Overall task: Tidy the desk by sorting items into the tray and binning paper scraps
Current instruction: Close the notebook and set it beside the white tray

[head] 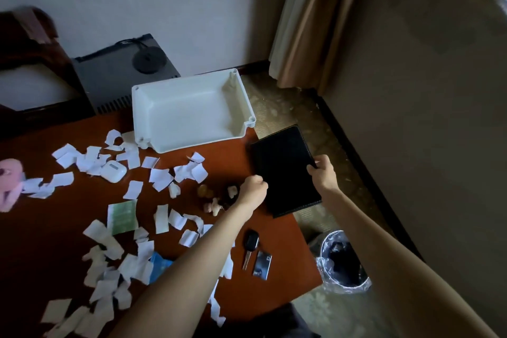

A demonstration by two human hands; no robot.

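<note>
Notebook (285, 170) spans 2 grips: left hand (253, 186) and right hand (322, 170) clamp its opposite edges.

Dim, wide-angle warped, perhaps slightly soft.

White tray (192, 107) on a red-brown desk (290, 261); white paper scraps (162, 175) scattered just in front of it, black notebook (285, 173) to its right, pink toy (9, 181) far off to its left.
</note>
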